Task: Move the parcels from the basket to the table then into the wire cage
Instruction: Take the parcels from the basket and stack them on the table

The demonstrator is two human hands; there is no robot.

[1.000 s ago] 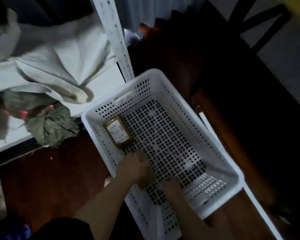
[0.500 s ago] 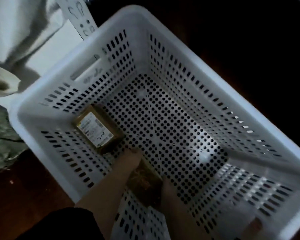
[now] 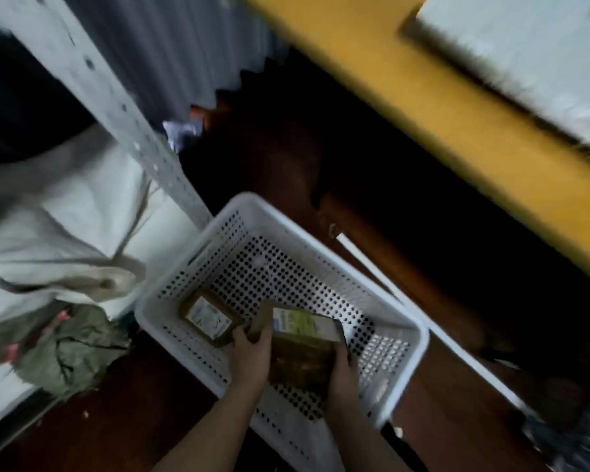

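White perforated plastic basket [image 3: 406, 321], rectangular, round holes in floor, slotted walls, sits on dark reddish-brown wooden floor [image 3: 143, 403]. Head view, blurred and dim. Both hands inside basket at its near side, gripping one brown parcel [image 3: 300, 359] between them: left hand [image 3: 252, 349] curled on its left edge with thumb over top corner, right hand [image 3: 344, 366] wrapped on its right edge. Held parcel is boxy, brown paper or card wrap with mottled dull surface, pale greenish-white label on its far upper face; long axis runs roughly away from the person, far end tipped up, lifted off the basket floor as far as I can tell. Second parcel [image 3: 208, 316] lies flat on basket floor in the left corner, just beside left hand, small brown rectangle with white printed label facing up, long axis diagonal toward lower right. Left of basket: crumpled off-white cloth [image 3: 58, 233] on a pale surface, crumpled olive-green fabric [image 3: 65, 349] with pink bits below it. Perforated white metal upright [image 3: 130, 114] slants down to basket's far corner. Broad yellow beam [image 3: 440, 117] crosses upper right, smeared by motion.
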